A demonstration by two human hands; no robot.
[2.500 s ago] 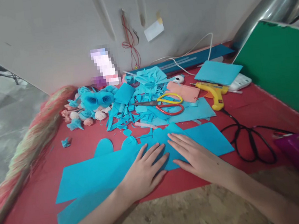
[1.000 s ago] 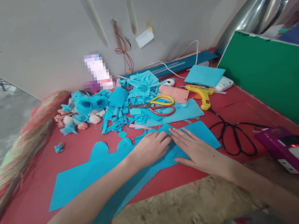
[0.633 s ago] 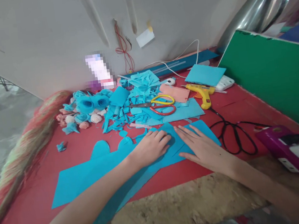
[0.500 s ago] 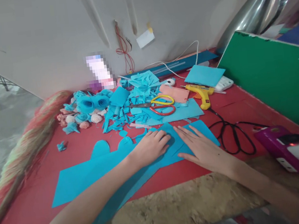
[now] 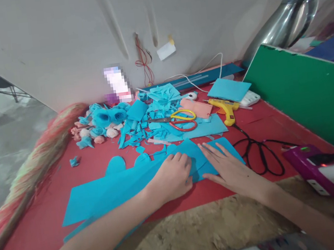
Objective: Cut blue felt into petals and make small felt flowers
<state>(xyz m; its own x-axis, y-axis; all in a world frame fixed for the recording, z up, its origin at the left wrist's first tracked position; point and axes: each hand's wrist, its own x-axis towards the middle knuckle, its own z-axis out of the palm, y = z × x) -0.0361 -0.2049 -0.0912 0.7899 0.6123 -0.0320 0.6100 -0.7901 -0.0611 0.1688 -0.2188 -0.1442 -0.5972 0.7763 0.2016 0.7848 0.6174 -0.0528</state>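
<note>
A long blue foam sheet (image 5: 102,191) lies across the red mat (image 5: 45,221), folded over near its right end. My left hand (image 5: 172,177) rests on the fold with its fingers curled and pressed down onto the sheet. My right hand (image 5: 227,166) lies flat beside it, fingers stretched out on the sheet's right part. The two hands are close together, almost touching. Two rounded blue cut-outs (image 5: 115,163) sit just behind the sheet.
Behind lie a pile of blue scraps (image 5: 151,119), yellow-and-red scissors (image 5: 181,120), a yellow glue gun (image 5: 227,109) with its black cord (image 5: 260,150), small blue and pink foam flowers (image 5: 100,123), a green board (image 5: 309,91) at right, a purple box (image 5: 315,169).
My left hand has pulled back toward me and curled its fingers on the fold. My right hand stays flat on the sheet. The view has shifted a little.
</note>
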